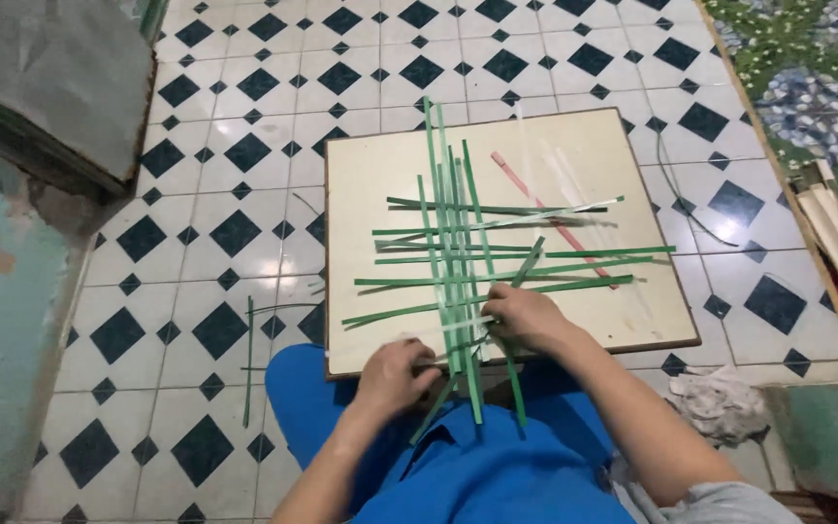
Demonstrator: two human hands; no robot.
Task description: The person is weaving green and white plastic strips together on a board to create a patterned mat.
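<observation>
We are pinching the near ends of the green strips (458, 262) at the near edge of the board (623, 155), right hand (526, 315) closed on them, left hand (395, 374) curled just beside, strips running lengthwise away from us.

Crumpled grey-white rag (720, 400) on black-and-white tiled floor (244, 146), near its right edge; loose green strip (247, 361) lies left; floral mat (807, 78) top-right corner.
</observation>
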